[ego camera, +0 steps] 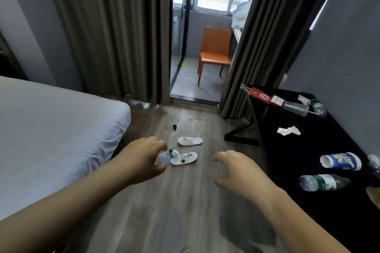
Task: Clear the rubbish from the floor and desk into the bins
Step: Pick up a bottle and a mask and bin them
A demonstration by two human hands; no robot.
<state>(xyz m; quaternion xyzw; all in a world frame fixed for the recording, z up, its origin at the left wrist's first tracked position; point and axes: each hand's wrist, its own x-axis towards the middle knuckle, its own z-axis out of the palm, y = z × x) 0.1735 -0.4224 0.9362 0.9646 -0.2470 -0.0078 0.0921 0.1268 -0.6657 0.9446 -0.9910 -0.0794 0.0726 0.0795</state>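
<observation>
Plastic bottle (171,154), crushed, at three o'clock of left hand (144,158): likely light, crackly, slippery; grip its middle. Left and right hand (240,172) loosely spread, empty.

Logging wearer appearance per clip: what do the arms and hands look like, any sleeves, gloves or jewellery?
No glove, ring, watch or band shows on the left hand or the right hand, and no sleeve shows up either arm.

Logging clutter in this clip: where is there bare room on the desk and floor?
Desk: bare between the crumpled tissue and the paper cup; crowded at its far end round the red box. Floor: bare planks between far slipper and desk leg; crowded round the near slipper.
</observation>
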